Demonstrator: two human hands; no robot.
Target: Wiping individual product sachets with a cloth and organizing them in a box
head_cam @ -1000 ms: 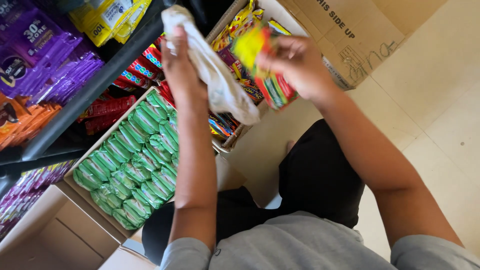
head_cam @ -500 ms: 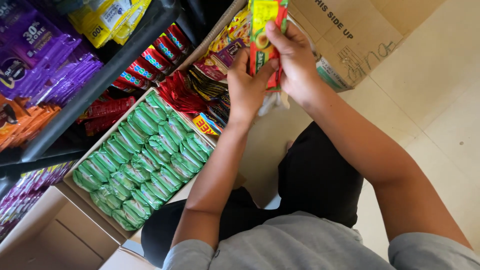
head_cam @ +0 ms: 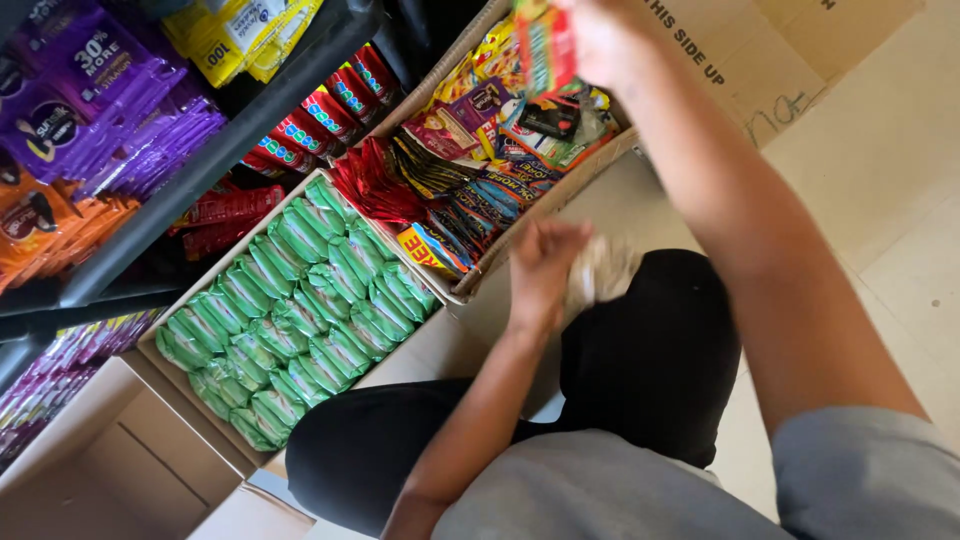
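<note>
My left hand is lowered over my knee and closed around a crumpled pale plastic wrapper, blurred by motion. My right hand is raised at the top edge of the view, gripping a bunch of colourful snack packets above a cardboard box filled with mixed sachets and packets. My right forearm runs diagonally across the right side of the view. I am crouched, with black trousers and a grey shirt showing below.
A second cardboard box of green packets sits to the left. A dark shelf rail carries purple packets, orange packets and yellow packets. A large brown carton stands top right on the pale tiled floor.
My left hand has dropped from the box down to my knee with the pale wrapper. My right hand has lifted the colourful packets higher, toward the top edge.
</note>
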